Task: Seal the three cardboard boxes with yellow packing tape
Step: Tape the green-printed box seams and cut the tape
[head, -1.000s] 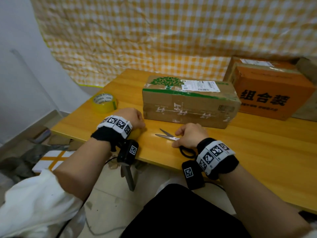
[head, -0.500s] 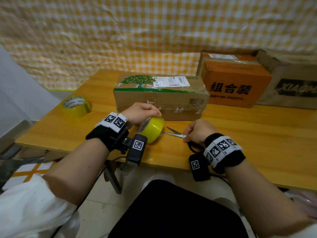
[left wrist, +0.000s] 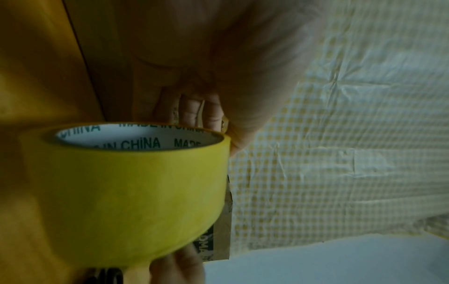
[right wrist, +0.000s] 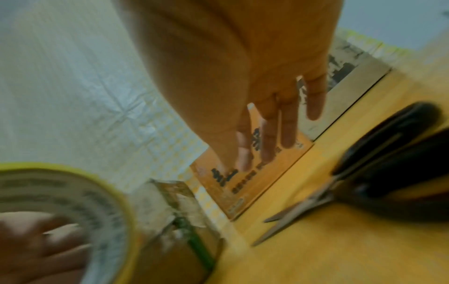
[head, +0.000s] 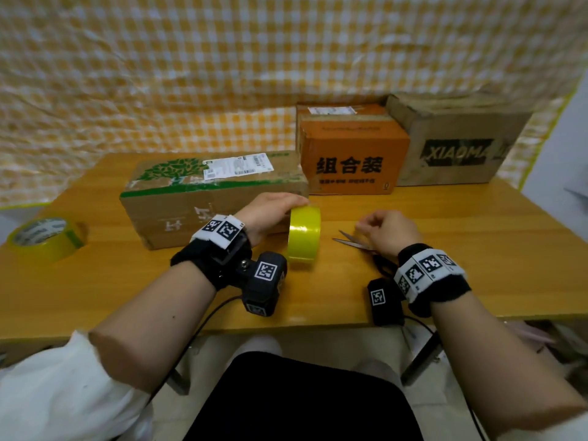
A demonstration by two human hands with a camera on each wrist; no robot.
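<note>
Sitting at roughly 9 o'clock on the tabletop [head: 477, 249], a second tape roll [head: 44, 238] lies flat, well apart from both hands. Long green-printed box [head: 216, 192] lies at about 11 o'clock, broad side toward the person. Left hand [head: 267, 218] grips the yellow tape roll [head: 304, 233], held on edge just in front of that box's near right corner; the left wrist view shows fingers [left wrist: 192, 113] curled over the rim, with "MADE IN CHINA" printed inside the core. Scissors [head: 353, 243] lie on the tabletop at 1 o'clock of the roll, blades parted and pointing left, black handles under the right wrist. Right hand [head: 388, 230] hovers above them, fingers loosely extended, holding nothing. Orange box [head: 353, 154] stands at 12 o'clock at the rear; brown "XIAOMA" box [head: 455, 144] just beside it at 1 o'clock.
</note>
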